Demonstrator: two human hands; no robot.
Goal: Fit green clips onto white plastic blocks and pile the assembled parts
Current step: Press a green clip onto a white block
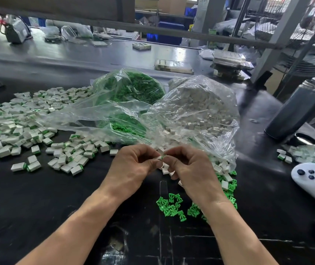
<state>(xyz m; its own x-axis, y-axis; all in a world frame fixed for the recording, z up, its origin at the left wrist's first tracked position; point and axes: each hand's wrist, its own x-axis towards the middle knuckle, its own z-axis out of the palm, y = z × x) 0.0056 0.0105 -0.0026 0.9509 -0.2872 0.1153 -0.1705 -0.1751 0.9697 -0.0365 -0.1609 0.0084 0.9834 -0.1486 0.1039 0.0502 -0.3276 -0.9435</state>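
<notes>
Meeting above the near middle of the black table (38,197), the left hand (133,165) and the right hand (189,169) work on one small piece between them: the left hand pinches a white block (159,157) with curled fingers, and the right hand pinches a green clip (164,155) against the block's end, thumb and forefinger closed on it. How far the clip is seated cannot be told, since the fingers hide most of both parts. Just beyond the hands lies an open clear bag of white blocks (200,111), its mouth spilling loose blocks onto the table under the right hand. Beside it, to the left and slightly farther back, a second clear bag of green clips (131,88) lies open toward the person. Loose green clips (172,206) are scattered on the table below the right wrist, with a few more mixed among spilled blocks along the right edge of the white bag. Spread wide over the left half of the table is the pile of assembled parts (18,121), white blocks showing green at one end, thinning into stragglers near the left hand. At the far right stand a dark grey flask (298,108) and, nearer, a white handheld device with dark buttons (309,175), next to a smaller bag of parts (313,153).
</notes>
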